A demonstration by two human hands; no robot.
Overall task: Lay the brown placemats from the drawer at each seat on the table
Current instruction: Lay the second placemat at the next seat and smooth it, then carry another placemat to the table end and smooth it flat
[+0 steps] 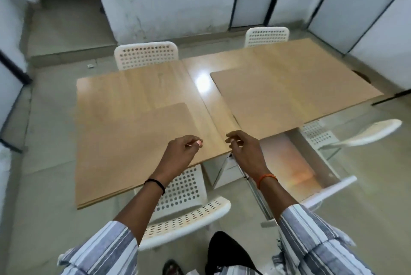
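Two brown placemats lie on the light wooden table (138, 87). The left placemat (124, 148) covers the near left seat's place, flush with the table's near edge. The right placemat (289, 99) lies at the near right seat. My left hand (181, 152) hovers over the left placemat's right edge with fingers curled and thumb against fingertip; whether it pinches the mat is unclear. My right hand (244, 150) hangs over the table's near edge between the two mats, fingers loosely bent and holding nothing. The white drawer (329, 188) under the table stands pulled out on my right.
White perforated chairs stand at the far left (145, 54), far right (266, 35), near left (186, 214) and near right (364, 134). A white cabinet body (222, 172) sits under the table's middle. Walls and dark-framed panels close in behind and on both sides.
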